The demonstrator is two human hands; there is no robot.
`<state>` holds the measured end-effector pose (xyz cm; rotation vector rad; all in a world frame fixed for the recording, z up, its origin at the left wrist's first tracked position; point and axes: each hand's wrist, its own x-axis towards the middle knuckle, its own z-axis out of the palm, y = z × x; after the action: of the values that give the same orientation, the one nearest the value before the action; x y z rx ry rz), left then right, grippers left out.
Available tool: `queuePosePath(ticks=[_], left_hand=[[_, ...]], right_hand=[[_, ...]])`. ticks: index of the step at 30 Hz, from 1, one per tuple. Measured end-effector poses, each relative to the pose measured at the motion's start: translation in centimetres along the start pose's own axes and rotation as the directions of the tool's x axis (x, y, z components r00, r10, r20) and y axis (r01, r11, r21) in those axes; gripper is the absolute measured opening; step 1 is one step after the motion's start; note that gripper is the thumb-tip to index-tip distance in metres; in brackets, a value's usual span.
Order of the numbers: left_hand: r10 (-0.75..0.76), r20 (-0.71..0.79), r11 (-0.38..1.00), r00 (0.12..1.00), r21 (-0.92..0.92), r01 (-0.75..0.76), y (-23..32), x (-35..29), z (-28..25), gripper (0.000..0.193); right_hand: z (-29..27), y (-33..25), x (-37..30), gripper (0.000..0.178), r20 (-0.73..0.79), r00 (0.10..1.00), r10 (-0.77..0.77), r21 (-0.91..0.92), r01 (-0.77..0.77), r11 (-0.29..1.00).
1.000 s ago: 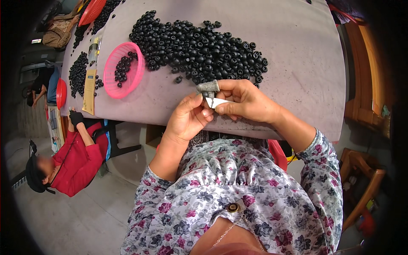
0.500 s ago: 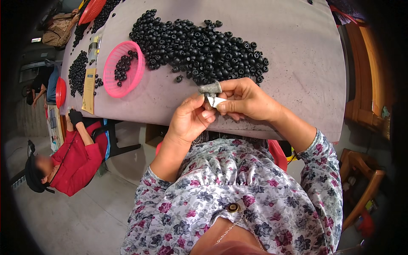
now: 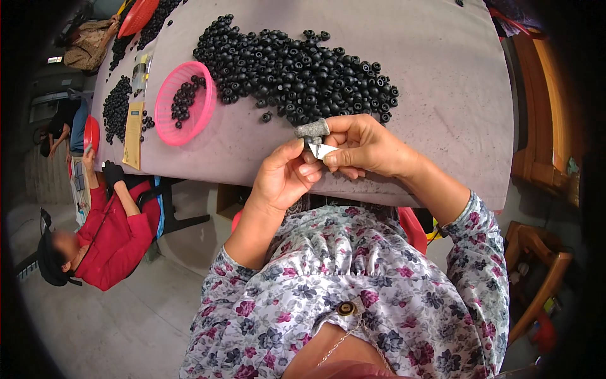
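Note:
Both my hands meet just above the near edge of the table, in front of the pile of small round black parts (image 3: 297,76). My left hand (image 3: 278,177) pinches a small black part (image 3: 308,144), mostly hidden by fingertips. My right hand (image 3: 372,151) grips a flat white pointed piece (image 3: 324,151) between thumb and fingers, its tip against or very near the black part. A grey speckled finger cover (image 3: 313,129) sits over the end of my right index finger. Which kind of part the black one is cannot be made out.
A pink basket (image 3: 205,120) holding several black parts stands left of the pile. Beyond it lie a tan card strip (image 3: 132,136) and another black heap (image 3: 117,110). A co-worker in red (image 3: 120,246) sits at left. A wooden chair (image 3: 536,271) stands at right.
My hands stay nearly still, with the white piece shifted only slightly. At left, the co-worker's bare hand has risen away from their gloved hand, holding a small pale item.

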<state>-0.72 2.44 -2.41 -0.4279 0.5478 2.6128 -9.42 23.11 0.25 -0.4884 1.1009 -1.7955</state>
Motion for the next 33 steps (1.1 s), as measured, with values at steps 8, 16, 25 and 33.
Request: queuePosePath(ticks=[8, 16, 25, 33], left_hand=[[-0.017, 0.087, 1.000, 0.996, -0.012, 0.019, 0.0, 0.1, -0.7, 0.029], [-0.029, 0.024, 0.995, 0.999, 0.101, 0.026, 0.4, -0.1, 0.9, 0.023], [0.028, -0.025, 0.952, 0.999, 0.307, -0.019, 0.7, -0.9, 1.6, 0.019], [0.824, 0.144, -0.127, 0.547, 0.989, -0.070, 13.8, -5.0, 3.5, 0.016]], right_hand=[[-0.1, 0.1, 0.0, 0.024, 0.024, 1.000, 0.009, 0.000, -0.009, 1.000], [-0.2, 0.1, -0.2, 0.030, 0.010, 1.000, 0.020, -0.002, -0.020, 1.000], [-0.5, 0.6, 0.3, 0.023, 0.018, 1.000, 0.007, -0.026, -0.007, 1.000], [0.0, 0.4, 0.2, 0.007, -0.036, 0.999, 0.025, -0.033, -0.026, 0.999]])
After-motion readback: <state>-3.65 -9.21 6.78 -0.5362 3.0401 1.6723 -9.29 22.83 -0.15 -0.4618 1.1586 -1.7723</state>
